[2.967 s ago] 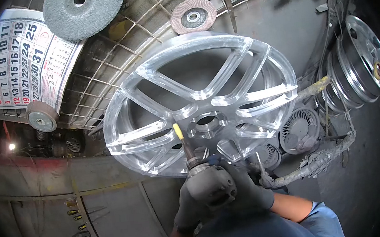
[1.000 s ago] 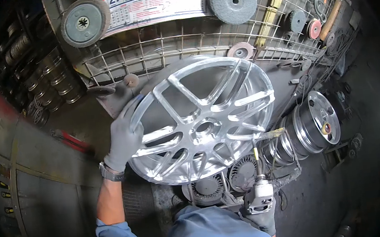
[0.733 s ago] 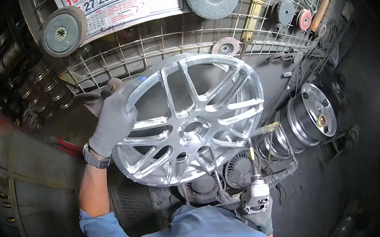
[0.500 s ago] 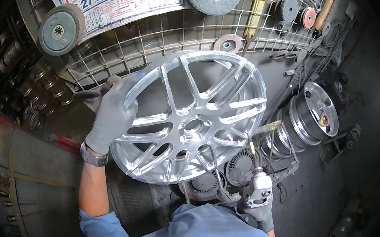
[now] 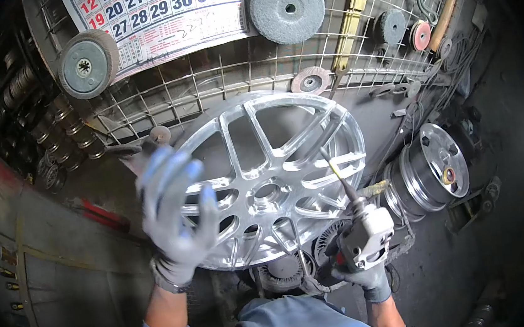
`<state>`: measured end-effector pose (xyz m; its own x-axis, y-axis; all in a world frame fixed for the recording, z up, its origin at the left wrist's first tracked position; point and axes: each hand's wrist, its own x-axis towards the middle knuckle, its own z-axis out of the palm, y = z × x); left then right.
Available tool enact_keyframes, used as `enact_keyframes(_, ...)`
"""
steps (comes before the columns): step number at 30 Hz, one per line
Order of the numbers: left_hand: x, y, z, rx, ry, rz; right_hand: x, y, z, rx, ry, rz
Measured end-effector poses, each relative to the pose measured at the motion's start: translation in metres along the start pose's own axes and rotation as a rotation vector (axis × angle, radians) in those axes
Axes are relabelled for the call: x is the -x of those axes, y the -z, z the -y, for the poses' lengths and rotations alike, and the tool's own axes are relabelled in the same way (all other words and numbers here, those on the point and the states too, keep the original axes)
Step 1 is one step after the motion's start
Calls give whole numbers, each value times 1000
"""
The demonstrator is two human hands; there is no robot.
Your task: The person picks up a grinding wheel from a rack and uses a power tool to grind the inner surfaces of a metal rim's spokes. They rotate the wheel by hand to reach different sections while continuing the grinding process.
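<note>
Aluminium wheel (image 5: 272, 175) stands unheld — left hand (image 5: 175, 213) spread open off it, right hand (image 5: 362, 258) gripping die grinder (image 5: 364, 239) — a push from the bit could tip it.

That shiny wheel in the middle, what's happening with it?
A person in grey gloves is working on a bright metal wheel that leans against a wire rack. The right hand grips a small power tool, its thin tip pointed at the spokes on the wheel's right side. The left hand is open and blurred in front of the wheel's left edge, holding nothing. Grinding discs hang on the rack.
</note>
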<state>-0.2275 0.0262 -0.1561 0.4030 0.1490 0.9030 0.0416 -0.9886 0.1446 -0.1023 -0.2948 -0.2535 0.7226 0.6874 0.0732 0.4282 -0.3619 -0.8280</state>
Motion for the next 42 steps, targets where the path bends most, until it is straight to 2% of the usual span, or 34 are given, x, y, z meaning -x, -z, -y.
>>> enact_keyframes(2, 2, -4, -14, 151, 13, 26, -13, 3, 13, -86, -10, 15)
enact_keyframes(4, -7, -10, -11, 102, -2, 24, -24, 3, 23, 79, 203, -180)
enact_keyframes(5, -11, -14, -2, 68, 81, -12, -30, 1, 13, -3, 182, 30)
enact_keyframes(6, -16, -18, 6, 32, 162, -48, -31, 1, 29, 56, 119, 19)
enact_keyframes(7, -21, -19, 11, 103, 258, -63, -32, -3, 30, -80, 113, 18)
enact_keyframes(8, -22, -19, 23, 96, 254, -60, -32, -6, 29, -215, 105, 17)
enact_keyframes(9, -20, -17, 40, 106, 305, 90, -34, -9, 25, -72, 210, -13)
enact_keyframes(10, -17, -17, 54, 115, 355, 239, -38, -8, 33, -54, 150, 25)
enact_keyframes(12, -14, -20, 65, 177, 403, 251, -37, -18, 25, -246, 130, 31)
enact_keyframes(14, -20, -15, 66, -29, 195, 436, -39, -16, 30, -207, 140, 30)
enact_keyframes(15, -16, -18, 72, -33, 198, 436, -39, -13, 34, -164, 151, 29)
enact_keyframes(16, -9, -25, 81, 94, 297, 435, -39, -10, 37, -165, 153, 34)
enact_keyframes(17, -5, -29, 86, 223, 395, 432, -37, -7, 40, -233, 34, 78)
enact_keyframes(18, -3, -30, 86, 221, 399, 433, -36, -5, 40, -299, -88, 120)
enact_keyframes(19, 0, -31, 83, 190, 389, 406, -37, -10, 33, -414, 20, 76)
enact_keyframes(20, 1, -31, 82, 155, 376, 375, -37, -9, 32, -415, 22, 81)
enact_keyframes(22, 1, -30, 79, 156, 386, 371, -36, -4, 31, -180, -20, 125)
enact_keyframes(23, 1, -29, 78, 161, 396, 367, -36, -15, 19, -428, -1, 45)
enact_keyframes(30, 30, -22, 81, 133, 464, 331, -26, -6, 1, -210, -44, 201)
enact_keyframes(32, 41, -18, 81, 115, 485, 313, -25, -8, 2, -321, -100, 182)
enact_keyframes(34, 45, -15, 80, 93, 469, 297, -32, -8, 9, -156, 133, 121)
enact_keyframes(35, 45, -14, 80, 73, 448, 309, -34, -9, 9, -152, 138, 128)
enact_keyframes(37, 46, -12, 80, 53, 440, 314, -37, -10, 8, -122, 302, 161)
enact_keyframes(38, 45, -11, 80, 40, 439, 303, -37, -10, 14, -116, 305, 169)
enact_keyframes(40, 38, -8, 67, 31, 436, 283, -38, -14, 32, -358, 138, 169)
enact_keyframes(42, 29, 1, 29, -281, 208, -1, -40, -19, 33, -295, 206, 109)
